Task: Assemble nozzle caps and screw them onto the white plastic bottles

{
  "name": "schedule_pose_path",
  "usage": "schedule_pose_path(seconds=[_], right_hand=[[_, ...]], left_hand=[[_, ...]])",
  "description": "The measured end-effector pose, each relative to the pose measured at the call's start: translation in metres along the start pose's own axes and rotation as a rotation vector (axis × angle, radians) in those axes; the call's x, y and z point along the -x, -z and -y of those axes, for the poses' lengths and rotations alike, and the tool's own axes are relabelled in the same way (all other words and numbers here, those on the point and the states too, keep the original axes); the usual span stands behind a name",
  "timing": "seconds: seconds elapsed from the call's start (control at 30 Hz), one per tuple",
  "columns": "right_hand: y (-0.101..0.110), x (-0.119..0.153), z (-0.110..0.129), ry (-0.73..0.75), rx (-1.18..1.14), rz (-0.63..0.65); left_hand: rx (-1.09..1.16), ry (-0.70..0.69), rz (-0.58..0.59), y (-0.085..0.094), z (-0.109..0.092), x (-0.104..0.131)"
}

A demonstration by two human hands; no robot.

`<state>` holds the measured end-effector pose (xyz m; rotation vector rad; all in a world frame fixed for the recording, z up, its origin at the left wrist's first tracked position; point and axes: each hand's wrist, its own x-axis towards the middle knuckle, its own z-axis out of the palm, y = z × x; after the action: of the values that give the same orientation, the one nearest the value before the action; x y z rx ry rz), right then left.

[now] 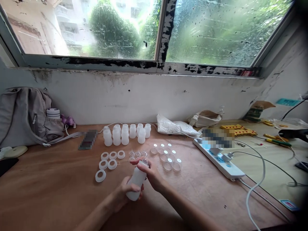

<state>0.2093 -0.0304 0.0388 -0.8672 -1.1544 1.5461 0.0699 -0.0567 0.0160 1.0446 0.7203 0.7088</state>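
Note:
My left hand [127,190] wraps round the body of a frosted white baby bottle [137,180], which is tilted with its top away from me. At the bottle's top end my right hand [150,170] grips with thumb and fingers; they partly hide the neck and a clear piece there. Just beyond the hands lie small clear nipples [138,154], some partly hidden by my fingers. Several white screw rings [105,156] are spread to the left. Clear domed caps [167,166] and small white discs [170,160] lie to the right.
Frosted bottles [124,135] stand upright at the back. A blurred phone-like slab [88,140] is left of them. A white plastic package [178,127] lies by the wall. At right are a power strip [218,160] and loose cables [264,166]. A grey backpack [22,118] sits far left.

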Motion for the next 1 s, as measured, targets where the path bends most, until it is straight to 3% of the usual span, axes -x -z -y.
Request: schedule_pose_path(seconds=[0.1,0.23,0.33,0.47,0.57,0.63,0.7,0.8,1.0], right_hand=[[0.004,0.002,-0.001,-0.038,-0.041,0.084],[0.005,0.010,-0.006,0.075,-0.024,0.035],[0.005,0.013,0.001,0.128,0.071,0.077],[0.026,0.007,0.023,0.101,0.486,0.077],[0.062,0.003,0.040,0.217,0.901,-0.100],[0.088,0.003,0.047,0.212,1.156,-0.232],[0.110,0.004,0.049,0.147,1.362,-0.286],[0.127,0.007,0.045,0.053,1.496,-0.232],[0.119,0.001,0.039,0.012,1.451,-0.094]], left_hand=[[0.204,0.109,0.135,0.000,-0.003,0.001],[-0.152,-0.022,0.018,-0.003,0.000,-0.001],[-0.451,-0.191,-0.069,-0.004,-0.001,-0.001],[-0.831,-0.383,-0.315,0.001,-0.006,-0.001],[-0.975,-0.425,-0.474,0.012,-0.008,-0.002],[-1.030,-0.442,-0.525,0.018,-0.009,-0.002],[-1.065,-0.452,-0.538,0.021,-0.010,-0.001],[-1.103,-0.463,-0.520,0.024,-0.009,0.000],[-1.256,-0.575,-0.464,0.032,0.002,-0.004]])
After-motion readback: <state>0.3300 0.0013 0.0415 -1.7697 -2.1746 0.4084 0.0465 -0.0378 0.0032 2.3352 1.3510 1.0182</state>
